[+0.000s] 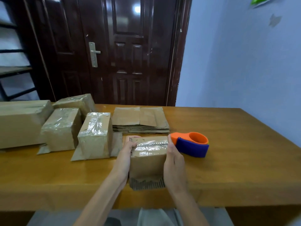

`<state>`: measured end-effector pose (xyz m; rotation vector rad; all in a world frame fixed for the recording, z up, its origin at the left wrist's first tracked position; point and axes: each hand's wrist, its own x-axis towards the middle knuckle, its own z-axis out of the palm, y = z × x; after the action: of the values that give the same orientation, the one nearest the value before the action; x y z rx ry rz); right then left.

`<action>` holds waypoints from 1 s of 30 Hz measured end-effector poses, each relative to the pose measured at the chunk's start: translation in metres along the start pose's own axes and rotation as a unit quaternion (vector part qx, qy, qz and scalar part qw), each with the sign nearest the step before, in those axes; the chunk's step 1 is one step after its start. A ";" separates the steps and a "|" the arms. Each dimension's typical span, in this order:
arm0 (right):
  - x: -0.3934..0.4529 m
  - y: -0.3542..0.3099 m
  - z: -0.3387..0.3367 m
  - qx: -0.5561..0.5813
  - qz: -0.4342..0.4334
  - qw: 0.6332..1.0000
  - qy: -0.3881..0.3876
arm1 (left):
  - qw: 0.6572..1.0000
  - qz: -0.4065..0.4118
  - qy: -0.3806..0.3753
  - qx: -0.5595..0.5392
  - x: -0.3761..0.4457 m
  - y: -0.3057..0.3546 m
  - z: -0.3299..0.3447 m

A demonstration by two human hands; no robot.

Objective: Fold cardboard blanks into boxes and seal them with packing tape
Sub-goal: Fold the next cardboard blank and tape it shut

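At the centre bottom of the frame a small cardboard box (149, 158) stands on the wooden desk (228, 144), its top sealed with clear packing tape. The left hand (126, 154) clasps its left side, fingers curled over the top edge; the right hand (175, 162) presses against its right side, fingers wrapped round the box. Just right of it lies an orange and blue tape dispenser (191, 144). Behind it sits a stack of flat cardboard blanks (140, 119). To the left stand taped boxes (96, 134). A dark brown door (114, 49) fills the upper centre. No readable writing or brand shows anywhere.
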<state>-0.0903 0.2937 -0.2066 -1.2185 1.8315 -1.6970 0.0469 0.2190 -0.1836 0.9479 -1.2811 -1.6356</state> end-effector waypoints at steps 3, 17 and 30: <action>-0.002 0.002 -0.007 -0.035 -0.014 0.999 -0.031 | 1.000 0.005 -0.012 -0.002 0.000 0.000 -0.001; 0.051 0.001 -0.003 -0.233 -0.120 0.965 0.007 | 0.986 0.107 -0.005 0.129 -0.021 -0.012 -0.033; 0.101 0.009 -0.111 -0.595 -0.115 0.781 -0.155 | 0.835 0.375 0.067 0.397 -0.002 -0.033 0.003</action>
<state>-0.2341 0.2837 -0.1624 -2.0312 2.6101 -0.1236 0.0394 0.2264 -0.2148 0.8135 -1.9518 -0.3909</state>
